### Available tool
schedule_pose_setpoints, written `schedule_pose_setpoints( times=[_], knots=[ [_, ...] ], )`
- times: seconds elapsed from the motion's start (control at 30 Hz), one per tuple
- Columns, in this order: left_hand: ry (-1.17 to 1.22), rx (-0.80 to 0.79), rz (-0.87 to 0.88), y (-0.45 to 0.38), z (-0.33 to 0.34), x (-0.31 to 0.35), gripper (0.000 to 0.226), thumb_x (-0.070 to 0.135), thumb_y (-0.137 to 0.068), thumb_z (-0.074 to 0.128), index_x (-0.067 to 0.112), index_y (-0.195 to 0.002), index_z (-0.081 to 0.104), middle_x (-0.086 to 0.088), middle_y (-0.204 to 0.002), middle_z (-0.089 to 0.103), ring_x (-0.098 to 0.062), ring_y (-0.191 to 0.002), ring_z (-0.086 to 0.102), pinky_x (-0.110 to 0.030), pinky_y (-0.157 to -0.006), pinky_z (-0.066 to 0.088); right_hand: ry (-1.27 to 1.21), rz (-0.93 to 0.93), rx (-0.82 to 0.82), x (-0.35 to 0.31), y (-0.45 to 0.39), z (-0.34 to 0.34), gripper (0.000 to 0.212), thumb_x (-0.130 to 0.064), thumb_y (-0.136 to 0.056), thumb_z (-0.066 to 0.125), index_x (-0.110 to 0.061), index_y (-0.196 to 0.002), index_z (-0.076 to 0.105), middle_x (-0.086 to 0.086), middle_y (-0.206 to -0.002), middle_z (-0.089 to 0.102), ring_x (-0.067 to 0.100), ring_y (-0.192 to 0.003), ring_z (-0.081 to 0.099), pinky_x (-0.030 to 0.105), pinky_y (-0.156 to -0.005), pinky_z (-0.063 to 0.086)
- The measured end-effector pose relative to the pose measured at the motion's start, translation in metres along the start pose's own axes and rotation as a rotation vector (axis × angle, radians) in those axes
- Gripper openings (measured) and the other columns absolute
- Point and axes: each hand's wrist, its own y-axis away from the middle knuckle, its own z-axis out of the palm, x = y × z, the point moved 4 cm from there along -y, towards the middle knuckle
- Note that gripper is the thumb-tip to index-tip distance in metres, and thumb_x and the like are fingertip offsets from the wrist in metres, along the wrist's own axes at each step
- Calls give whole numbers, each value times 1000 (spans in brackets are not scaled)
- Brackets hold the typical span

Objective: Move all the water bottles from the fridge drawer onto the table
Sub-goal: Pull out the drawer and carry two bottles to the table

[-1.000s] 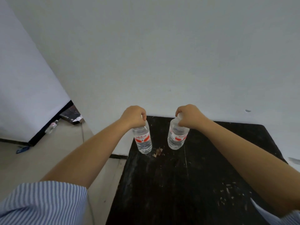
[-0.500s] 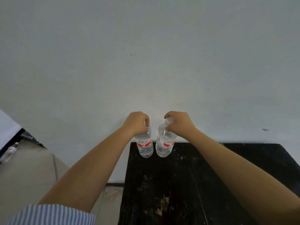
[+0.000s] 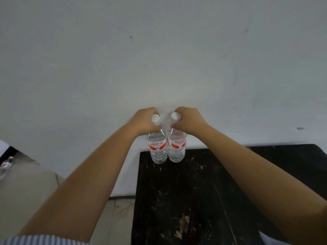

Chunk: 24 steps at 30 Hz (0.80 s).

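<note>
Two clear water bottles with red-and-white labels and white caps stand side by side at the far left corner of the black table (image 3: 203,191), close to the wall. My left hand (image 3: 144,121) grips the neck of the left bottle (image 3: 158,147). My right hand (image 3: 190,120) grips the neck of the right bottle (image 3: 177,147). The two bottles touch or nearly touch each other. Their bases appear to rest on the tabletop. The fridge drawer is out of view.
A pale wall (image 3: 159,59) rises directly behind the table. Beige floor (image 3: 26,191) lies to the left of the table, with another bottle (image 3: 6,165) lying at the far left edge. The tabletop is scuffed with pale marks.
Both hands have carried the bottles farther back toward the wall and closer together; the bottles now stand upright side by side, the right one no longer tilted.
</note>
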Motion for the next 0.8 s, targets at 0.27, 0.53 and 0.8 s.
schedule_pose_setpoints(
  times=[0.27,0.53,0.8],
  knots=[
    [-75,-105,-44,23,-5,21,66,12,-82,62,7,-140,31,-15,-144,37,-29,-131,38,-33,-102,35,-25,10,-146,1,31,-14,68,-20,-84,61,-5,-140,25,19,-134,49,33,-121,47,34,-94,40],
    [-422,102,86,92,-46,86,34,13,-88,50,10,-121,56,-9,-140,41,-25,-132,31,-36,-102,35,77,-80,20,8,99,-92,36,-22,-92,47,-10,-125,53,9,-134,54,24,-122,48,32,-102,37],
    [-525,113,220,165,-43,203,32,12,-90,44,9,-119,57,-11,-124,54,-27,-113,51,-36,-87,44,204,-74,143,24,212,-174,36,-19,-92,44,-9,-126,51,11,-133,52,27,-122,47,36,-102,39]
  ],
)
